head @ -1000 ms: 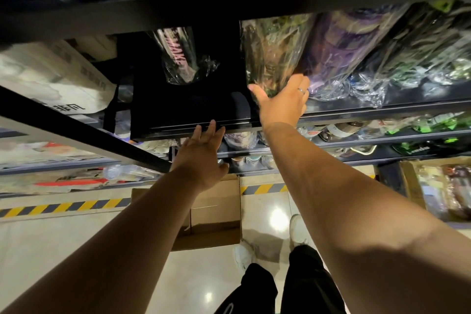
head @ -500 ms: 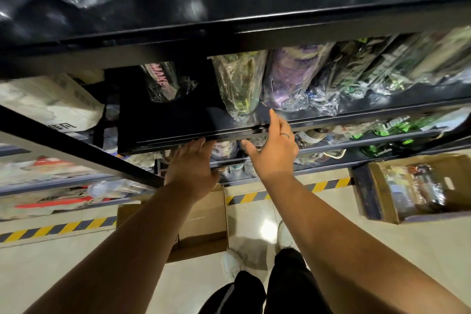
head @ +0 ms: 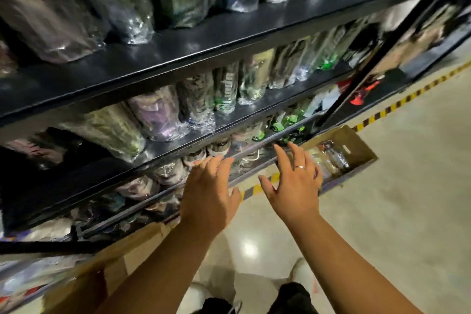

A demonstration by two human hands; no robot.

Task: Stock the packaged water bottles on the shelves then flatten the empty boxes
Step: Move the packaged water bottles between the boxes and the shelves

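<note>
Plastic-wrapped water bottles (head: 158, 117) stand in rows on the black metal shelves (head: 204, 41). An open cardboard box (head: 356, 146) with several wrapped bottles inside sits on the floor at the right, against the shelf foot. A second cardboard box (head: 114, 262) lies on the floor below my left arm. My left hand (head: 209, 191) is open, fingers spread, in front of the lower shelves and holds nothing. My right hand (head: 295, 181), wearing a ring, is also open and empty, just left of the box with bottles.
A black upright post (head: 382, 48) runs diagonally at the right. Yellow-black hazard tape (head: 397, 106) marks the shiny floor along the shelf base. My shoes (head: 303, 273) and dark trouser legs show at the bottom.
Both hands have come off the shelf edge and dropped lower, open and empty. The view has swung right and down, bringing the box with bottles close to my right hand.
</note>
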